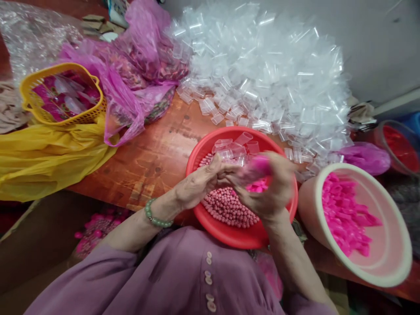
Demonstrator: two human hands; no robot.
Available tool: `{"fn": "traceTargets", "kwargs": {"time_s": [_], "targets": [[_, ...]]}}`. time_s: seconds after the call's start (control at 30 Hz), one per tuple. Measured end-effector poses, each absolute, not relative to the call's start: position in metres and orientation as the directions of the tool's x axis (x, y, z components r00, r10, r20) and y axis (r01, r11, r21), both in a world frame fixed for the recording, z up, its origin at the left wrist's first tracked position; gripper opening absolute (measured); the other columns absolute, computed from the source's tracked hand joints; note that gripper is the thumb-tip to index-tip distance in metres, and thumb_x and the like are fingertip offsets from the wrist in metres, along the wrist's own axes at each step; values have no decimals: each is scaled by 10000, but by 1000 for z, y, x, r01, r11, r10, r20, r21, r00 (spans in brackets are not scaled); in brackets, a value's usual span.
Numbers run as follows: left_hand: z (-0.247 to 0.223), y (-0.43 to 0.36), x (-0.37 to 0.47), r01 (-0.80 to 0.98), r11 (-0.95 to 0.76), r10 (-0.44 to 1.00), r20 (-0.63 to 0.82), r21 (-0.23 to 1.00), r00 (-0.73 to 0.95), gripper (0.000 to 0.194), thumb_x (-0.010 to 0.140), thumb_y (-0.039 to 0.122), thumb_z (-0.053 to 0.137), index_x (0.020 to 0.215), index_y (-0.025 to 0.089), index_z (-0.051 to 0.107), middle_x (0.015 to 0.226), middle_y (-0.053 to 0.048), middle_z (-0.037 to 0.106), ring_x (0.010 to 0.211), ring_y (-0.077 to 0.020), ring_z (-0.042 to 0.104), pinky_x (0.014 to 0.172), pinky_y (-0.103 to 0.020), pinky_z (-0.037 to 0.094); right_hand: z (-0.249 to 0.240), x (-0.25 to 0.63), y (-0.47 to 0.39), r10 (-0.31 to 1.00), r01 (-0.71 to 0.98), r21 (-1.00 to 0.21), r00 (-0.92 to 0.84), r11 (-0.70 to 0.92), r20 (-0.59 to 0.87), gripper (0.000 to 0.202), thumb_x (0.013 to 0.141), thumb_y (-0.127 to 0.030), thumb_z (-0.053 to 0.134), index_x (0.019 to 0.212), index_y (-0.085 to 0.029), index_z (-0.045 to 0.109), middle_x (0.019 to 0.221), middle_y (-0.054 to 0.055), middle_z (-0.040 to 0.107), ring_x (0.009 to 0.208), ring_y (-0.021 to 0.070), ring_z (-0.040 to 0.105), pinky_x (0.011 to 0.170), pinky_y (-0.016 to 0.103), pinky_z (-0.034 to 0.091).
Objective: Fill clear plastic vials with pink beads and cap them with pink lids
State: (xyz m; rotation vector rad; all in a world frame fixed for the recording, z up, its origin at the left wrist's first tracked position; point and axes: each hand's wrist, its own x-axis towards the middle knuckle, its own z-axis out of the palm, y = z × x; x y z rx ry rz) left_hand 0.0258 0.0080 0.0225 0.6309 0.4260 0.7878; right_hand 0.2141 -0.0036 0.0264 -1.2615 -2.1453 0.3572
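My right hand, smeared by motion, is closed round a small container with a bright pink top; its lower part looks clear or pale pink. My left hand has its fingers stretched out to the right, with the tips against the container's other end and the thumb raised. Both hands are over a red basin. Inside it lie pink beads, clear plastic cups and bright pink pieces, partly hidden by my hands.
A big heap of clear plastic cups lies behind the basin on the wooden table. At right, a white bucket holds pink plastic pieces. At left are a yellow basket, a yellow bag and filled purple bags.
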Motion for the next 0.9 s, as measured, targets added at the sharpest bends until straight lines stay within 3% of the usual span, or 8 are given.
{"fn": "traceTargets", "kwargs": {"time_s": [0.07, 0.13, 0.23, 0.4, 0.53, 0.6, 0.77, 0.9], "targets": [[19, 8, 27, -498, 542, 776, -175, 677, 607, 588, 810, 690, 579, 1038, 173, 745, 1104, -92, 733, 1029, -207, 637, 962, -323, 439, 29, 214, 3, 767, 692, -375, -419, 617, 486, 757, 801, -369, 705, 1455, -271, 337, 1286, 160, 578, 1181, 391, 570, 925, 609, 503], [14, 9, 28, -465, 563, 772, -233, 683, 592, 614, 799, 706, 577, 1037, 166, 745, 1112, -99, 730, 1048, -219, 633, 985, -335, 422, 33, 214, 8, 677, 726, -256, -372, 639, 635, 822, 773, -343, 734, 1470, -262, 307, 1244, 157, 603, 1115, 358, 607, 875, 556, 542], [9, 12, 29, -468, 569, 782, -268, 676, 563, 602, 785, 702, 599, 1034, 174, 746, 1107, -93, 729, 1021, -212, 640, 974, -329, 427, 36, 213, 11, 665, 745, -199, -399, 637, 632, 839, 771, -341, 722, 1476, -233, 280, 1208, 166, 618, 1077, 342, 621, 823, 507, 563], [13, 15, 33, -470, 569, 767, -230, 675, 599, 580, 798, 695, 588, 956, 163, 755, 982, -88, 745, 944, -200, 650, 917, -311, 458, 31, 214, 8, 705, 740, -233, -421, 631, 571, 752, 766, -393, 703, 1410, -165, 389, 1188, 183, 641, 1068, 338, 625, 859, 503, 526], [17, 16, 39, -471, 568, 750, -189, 675, 633, 604, 812, 704, 559, 933, 142, 745, 899, -102, 736, 919, -217, 655, 870, -321, 473, 29, 216, 6, 742, 735, -280, -425, 617, 519, 729, 755, -435, 697, 1377, -175, 419, 1169, 172, 663, 1030, 331, 638, 843, 484, 504], [19, 15, 42, -460, 554, 754, -184, 694, 631, 529, 804, 634, 634, 951, 135, 734, 893, -95, 730, 891, -203, 653, 857, -318, 478, 30, 217, 5, 751, 735, -298, -415, 610, 513, 723, 747, -427, 702, 1365, -182, 420, 1168, 164, 667, 1031, 322, 642, 849, 469, 499], [23, 15, 48, -381, 496, 787, -218, 780, 577, 330, 681, 280, 846, 931, 124, 699, 875, -38, 706, 826, -126, 635, 825, -252, 485, 27, 219, 5, 754, 720, -321, -418, 615, 507, 667, 742, -348, 660, 1339, -161, 428, 1111, 154, 682, 978, 294, 651, 817, 428, 493], [25, 13, 56, -372, 490, 817, -266, 788, 512, 323, 677, 292, 837, 887, 111, 672, 806, -16, 680, 746, -117, 629, 753, -251, 508, 21, 221, 7, 767, 719, -337, -424, 609, 481, 688, 721, -313, 622, 1360, -160, 419, 1130, 149, 678, 1004, 300, 638, 851, 442, 481]]}}
